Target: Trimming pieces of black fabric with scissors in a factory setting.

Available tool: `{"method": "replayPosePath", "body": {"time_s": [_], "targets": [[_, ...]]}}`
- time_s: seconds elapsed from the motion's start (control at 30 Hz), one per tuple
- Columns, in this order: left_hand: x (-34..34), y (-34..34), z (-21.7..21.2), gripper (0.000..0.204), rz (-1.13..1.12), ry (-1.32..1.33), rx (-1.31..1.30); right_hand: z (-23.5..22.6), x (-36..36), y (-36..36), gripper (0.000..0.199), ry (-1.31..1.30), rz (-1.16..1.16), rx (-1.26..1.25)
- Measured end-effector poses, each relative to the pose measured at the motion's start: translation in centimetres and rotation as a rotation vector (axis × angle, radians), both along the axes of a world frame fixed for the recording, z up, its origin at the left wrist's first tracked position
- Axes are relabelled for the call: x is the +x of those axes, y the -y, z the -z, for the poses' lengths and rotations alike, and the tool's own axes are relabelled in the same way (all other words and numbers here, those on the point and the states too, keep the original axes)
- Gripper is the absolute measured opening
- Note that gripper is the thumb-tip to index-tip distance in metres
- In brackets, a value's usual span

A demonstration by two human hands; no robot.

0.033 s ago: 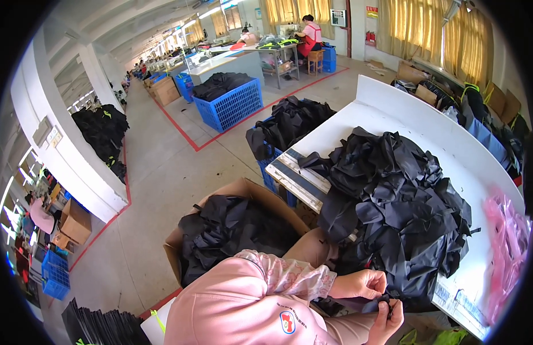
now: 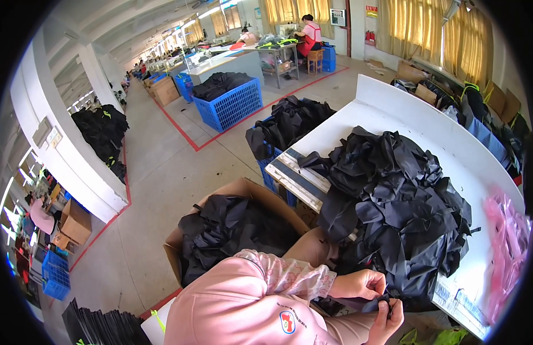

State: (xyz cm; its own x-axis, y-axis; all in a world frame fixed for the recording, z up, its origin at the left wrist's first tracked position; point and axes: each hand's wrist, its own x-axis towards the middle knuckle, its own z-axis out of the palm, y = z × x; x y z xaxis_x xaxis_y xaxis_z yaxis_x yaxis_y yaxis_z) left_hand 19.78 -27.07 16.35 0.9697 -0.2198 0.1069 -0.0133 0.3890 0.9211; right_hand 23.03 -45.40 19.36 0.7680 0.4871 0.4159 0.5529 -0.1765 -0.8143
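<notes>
My left hand [image 2: 363, 284] is closed in a pinch at the edge of the black pile. Just below it, my right hand [image 2: 387, 322] has thumb and fingers pressed together on a small black fabric piece [image 2: 383, 299]. The fingertips of both hands meet at this piece; how much of it lies behind the fingers is hidden. A large heap of black fabric pieces [image 2: 393, 195] covers the white table [image 2: 462, 213] and spills over its near edge toward my lap. Beside my left arm stands a cardboard box [image 2: 173, 247] filled with more black fabric [image 2: 232, 230].
Pink plastic film [image 2: 505, 253] lies at the table's right end. Beyond the table's left corner a blue crate [image 2: 268, 172] holds black fabric; another blue crate [image 2: 235, 109] stands farther off. A black stack [image 2: 102, 325] is at lower left. A person [image 2: 309, 37] sits at the back.
My fingers have shifted very slightly around the small fabric piece. Everything else looks the same.
</notes>
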Motion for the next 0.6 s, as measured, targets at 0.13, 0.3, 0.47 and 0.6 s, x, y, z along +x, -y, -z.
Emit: {"method": "replayPosePath", "body": {"time_s": [0.13, 0.3, 0.47, 0.6], "targets": [[-0.2, -0.3, -0.2, 0.013, 0.057, 0.018, 0.11, -0.3, -0.1, 0.4, 0.012, -0.017, 0.023, -0.024], [-0.7, -0.4, -1.0, 0.021, 0.053, 0.142, 0.339, 1.3, -0.5, 0.8, 0.019, -0.148, 0.124, 0.01], [-1.2, -2.0, -2.2, 0.022, -0.137, 0.357, 0.593, -1.3, 0.0, -1.0, 0.01, -0.236, 0.056, -0.028], [-0.6, -2.6, -2.1, 0.014, -0.011, 0.095, 0.385, 0.2, 1.4, -0.9, 0.011, -0.446, -0.105, 0.073]]}}
